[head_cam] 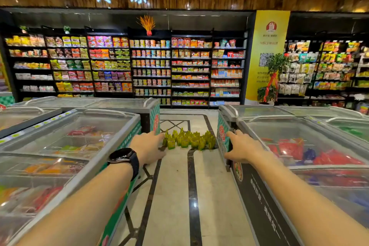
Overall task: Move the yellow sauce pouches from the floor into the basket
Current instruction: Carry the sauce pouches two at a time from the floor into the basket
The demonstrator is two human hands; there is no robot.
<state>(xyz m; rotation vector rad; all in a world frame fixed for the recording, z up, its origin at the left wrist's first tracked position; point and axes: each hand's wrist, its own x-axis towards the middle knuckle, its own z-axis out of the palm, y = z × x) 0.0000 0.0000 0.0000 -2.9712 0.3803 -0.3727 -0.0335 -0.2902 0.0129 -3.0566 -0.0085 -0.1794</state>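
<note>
Supermarket aisle, viewed from head height. A tight cluster of yellow sauce pouches [189, 140] standing upright on the pale floor [173, 195], farther down the aisle than both hands, in the gap between left freezers [69, 142] and right freezers [299, 142]. Nearer the camera, left hand [147, 147], with a black watch [124, 157] on the wrist, stretched forward palm down, fingers loosely spread, holding nothing. Beside it, right hand [243, 148], likewise stretched forward, fingers relaxed, gripping nothing; possibly brushing a freezer corner, though cannot tell for sure. No basket in view.

Probably light, soft-sided and a little slick, with squashy contents: unlikely to break, likely to topple or slip if nudged. Best pinched at the flat sealed top edge, or gathered several at once around the sides, without hard squeezing.

Counted: about twenty pouches, too crowded and small for an exact number; two hands; one watch; at least three glass-topped freezers on the left, at least two on the right; one long wall of stocked shelves [151, 66] behind.
</note>
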